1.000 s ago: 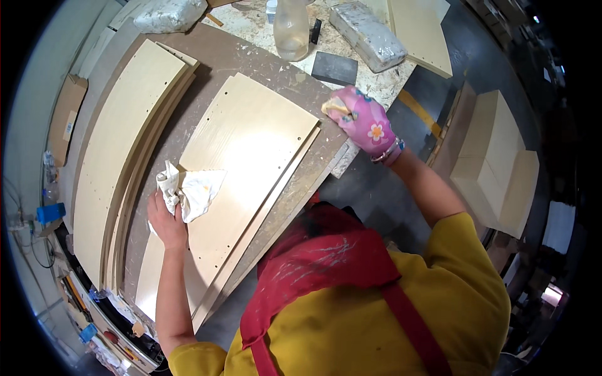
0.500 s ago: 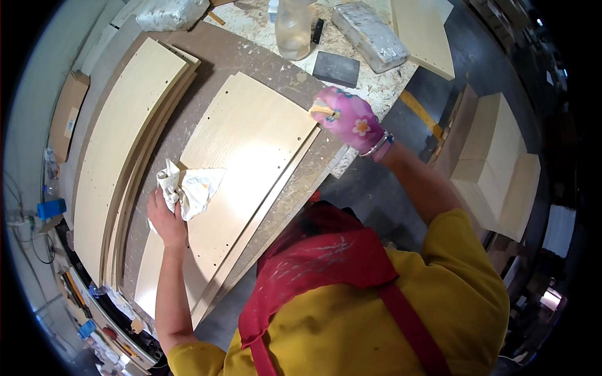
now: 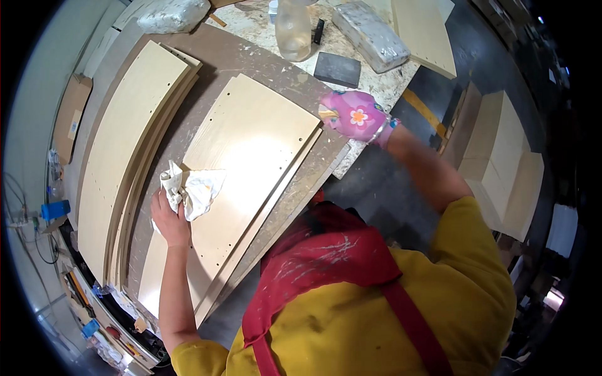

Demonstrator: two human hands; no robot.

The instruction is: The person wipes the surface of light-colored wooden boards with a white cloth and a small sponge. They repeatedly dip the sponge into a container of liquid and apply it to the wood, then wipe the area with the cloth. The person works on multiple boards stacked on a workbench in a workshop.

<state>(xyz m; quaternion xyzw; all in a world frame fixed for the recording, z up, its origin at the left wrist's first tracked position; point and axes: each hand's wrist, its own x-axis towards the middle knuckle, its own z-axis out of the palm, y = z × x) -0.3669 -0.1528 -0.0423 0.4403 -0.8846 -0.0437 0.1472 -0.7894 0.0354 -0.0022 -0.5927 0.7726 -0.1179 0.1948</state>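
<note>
A curved pale wooden panel [image 3: 241, 144] with small drilled holes along its edges lies on another panel. My bare left hand [image 3: 169, 219] is closed on a crumpled white cloth [image 3: 202, 193], which rests on the panel's upper face. My right hand [image 3: 356, 117] wears a pink flowered glove and is just off the panel's far right corner. Its fingers are closed round a small yellowish piece [image 3: 327, 114], mostly hidden by the glove; I cannot tell its kind.
To the left stands a stack of curved panels [image 3: 119, 156]. Beyond the right hand are a grey block [image 3: 337, 69], a cloudy plastic bottle [image 3: 293, 34], a black object [image 3: 318, 31] and a plastic-wrapped bundle [image 3: 371, 37]. Further panels [image 3: 426, 37] lie at the far right corner.
My right hand has shifted a little to the right, from over the panel's corner to beyond it. The left hand and the cloth stay in place on the panel.
</note>
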